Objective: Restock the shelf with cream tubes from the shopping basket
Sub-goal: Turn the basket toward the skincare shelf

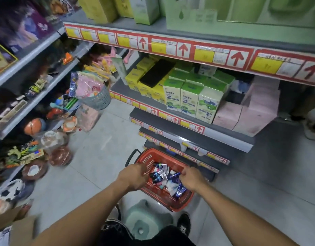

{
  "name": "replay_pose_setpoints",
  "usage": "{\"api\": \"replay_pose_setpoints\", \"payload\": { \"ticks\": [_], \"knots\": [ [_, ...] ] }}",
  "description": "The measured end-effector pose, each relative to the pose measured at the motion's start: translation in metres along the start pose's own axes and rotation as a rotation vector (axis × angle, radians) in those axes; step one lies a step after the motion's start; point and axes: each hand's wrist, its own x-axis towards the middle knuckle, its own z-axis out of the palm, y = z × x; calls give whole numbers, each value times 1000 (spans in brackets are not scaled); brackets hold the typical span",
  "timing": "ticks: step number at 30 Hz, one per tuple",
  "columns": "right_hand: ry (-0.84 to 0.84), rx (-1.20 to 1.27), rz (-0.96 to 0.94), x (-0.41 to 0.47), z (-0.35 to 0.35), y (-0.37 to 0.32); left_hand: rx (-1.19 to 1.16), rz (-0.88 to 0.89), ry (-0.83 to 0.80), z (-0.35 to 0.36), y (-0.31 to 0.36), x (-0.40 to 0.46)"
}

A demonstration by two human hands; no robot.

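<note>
Head view: I'm bending over the red shopping basket point(178, 204) sitting on the floor tiles, right against the foot of the shelf point(190, 129). Both my hands are reaching into it, apart from each other. My left hand point(135, 176) is hanging over the basket's left rim, fingers curling down toward the pile of cream tubes point(163, 176); motion blur there, so I cannot tell whether it is gripping anything. My right hand point(191, 178) is lying over the tubes on the basket's right side, fingers bending onto a dark blue tube point(179, 190); whether it is actually pinching it I cannot tell either. Tubes are lying loose and jumbled in the basket, white and dark blue, some with black caps. Basket handle point(132, 156) is sticking out at the far left end. On the shelf level above, green-and-white boxes point(189, 102) are standing in rows with yellow boxes point(135, 80) to their left and pink boxes point(241, 114) to their right. A black phone point(157, 72) is lying flat on top of the yellow boxes. My shoe point(184, 223) is showing just below the basket
</note>
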Motion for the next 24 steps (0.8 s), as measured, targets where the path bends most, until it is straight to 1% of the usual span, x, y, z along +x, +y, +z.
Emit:
{"api": "replay_pose_setpoints", "payload": {
  "ticks": [5,6,11,15,16,19,21,24],
  "knots": [
    [48,36,30,5,7,-23,22,42,-54,-5,-25,27],
    [57,48,59,7,11,-28,35,58,-68,-8,-31,35],
    [74,124,213,22,32,-42,64,234,-109,-27,-56,85],
    [149,141,309,54,75,-21,61,366,-137,-42,-85,119],
    [159,136,342,55,82,-25,54,393,-151,-46,-94,126],
    [163,144,436,40,73,-82,36,471,-180,-55,-122,146],
    [144,140,447,30,56,-133,43,508,-198,-60,-139,157],
    [118,81,443,33,50,-169,84,555,-192,-69,-159,166]
  ]
}}
